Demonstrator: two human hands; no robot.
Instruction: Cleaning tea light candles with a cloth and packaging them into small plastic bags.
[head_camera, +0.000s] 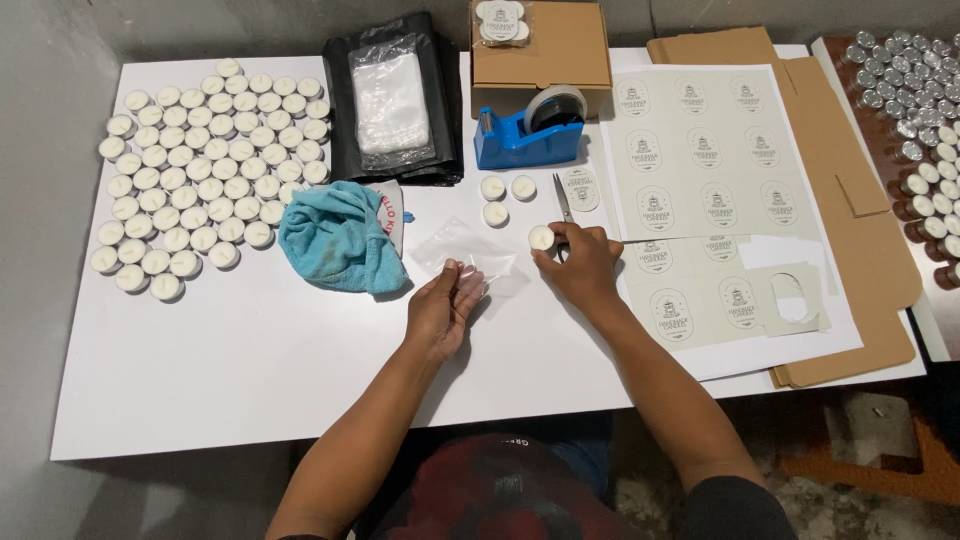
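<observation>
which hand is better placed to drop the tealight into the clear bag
Right. The right hand already pinches the tealight just beside the clear bag, while the left hand is busy holding the bag's edge.

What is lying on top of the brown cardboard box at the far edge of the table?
On the brown cardboard box lies a small clear packet of white tealight candles. The box lid is closed, so its inside cannot be seen. The blue tape dispenser in front hides its lower front.

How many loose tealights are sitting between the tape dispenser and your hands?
4: three tealights cluster below the tape dispenser; one tealight is in the right hand.
</observation>
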